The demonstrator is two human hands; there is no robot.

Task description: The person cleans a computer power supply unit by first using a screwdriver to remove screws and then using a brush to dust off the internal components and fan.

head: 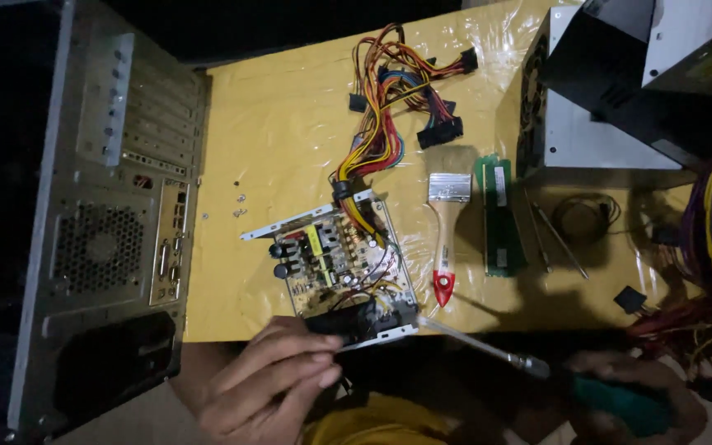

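Bare metal, one opened power supply lies at the yellow counter's near edge; our left hand pinches its rim, our right hand grips one screwdriver, handle dim. Beyond: one brush, two memory sticks.

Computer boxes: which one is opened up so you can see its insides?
The small one in the middle, by the left hand. Its green board and wires show. The tower at left and grey box at top right stay closed.

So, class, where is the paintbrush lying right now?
In the head view, the paintbrush lies right of centre on the yellow table, between the opened power supply and the green memory sticks.
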